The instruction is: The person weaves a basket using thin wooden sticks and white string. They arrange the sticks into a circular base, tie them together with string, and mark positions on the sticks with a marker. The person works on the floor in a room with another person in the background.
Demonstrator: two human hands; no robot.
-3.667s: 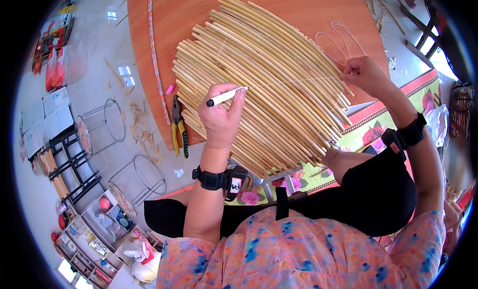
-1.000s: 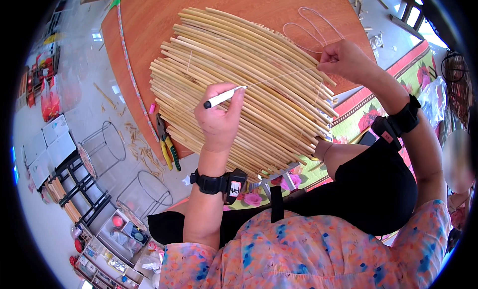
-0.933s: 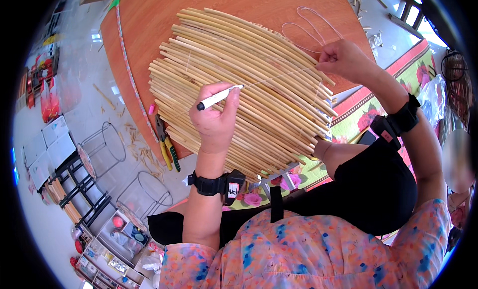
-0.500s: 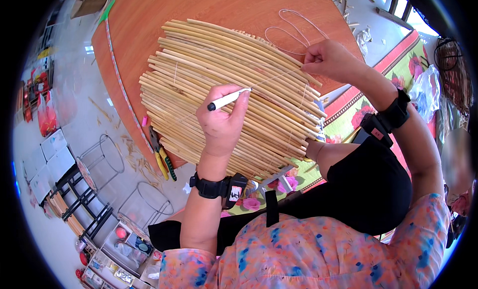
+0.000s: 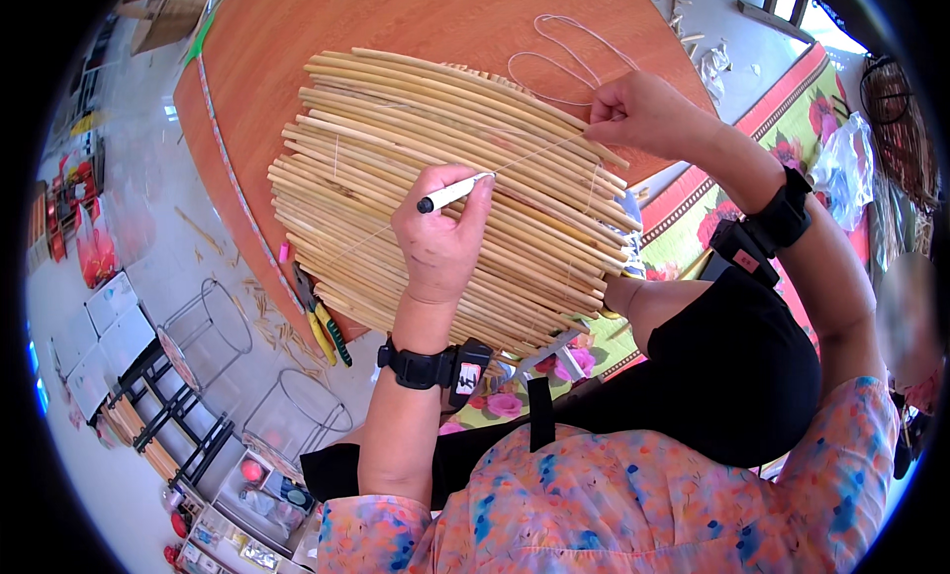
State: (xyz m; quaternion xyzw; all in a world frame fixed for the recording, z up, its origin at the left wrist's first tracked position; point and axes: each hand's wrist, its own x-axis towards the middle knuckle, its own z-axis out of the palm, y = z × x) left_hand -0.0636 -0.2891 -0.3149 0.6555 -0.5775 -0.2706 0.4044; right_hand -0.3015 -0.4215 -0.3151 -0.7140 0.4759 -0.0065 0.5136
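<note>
A layer of thin, pale wooden sticks (image 5: 515, 247) lies side by side across the table, with fine threads crossing it. Over its middle, my left hand (image 5: 440, 239) is closed around a white pen (image 5: 453, 194) with a black end; the pen's other end is at my thumb and fingertips. From there a thin string (image 5: 539, 153) runs taut, up and right, to my right hand (image 5: 648, 114). That hand pinches the string just above the sticks' far right edge. A loose loop of white cord (image 5: 539, 55) rests on the table beyond.
Pliers (image 5: 323, 327) with yellow and green handles sit at the left edge of the orange-brown table (image 5: 287, 40). A striped cord (image 5: 220, 129) runs along that edge. Wire-frame stools (image 5: 208, 327) and wood scraps are on the floor at left; a floral mat (image 5: 712, 218) lies right.
The sticks, table and right hand sit slightly farther left in the picture. Both hands keep their holds, and the string stays taut between them.
</note>
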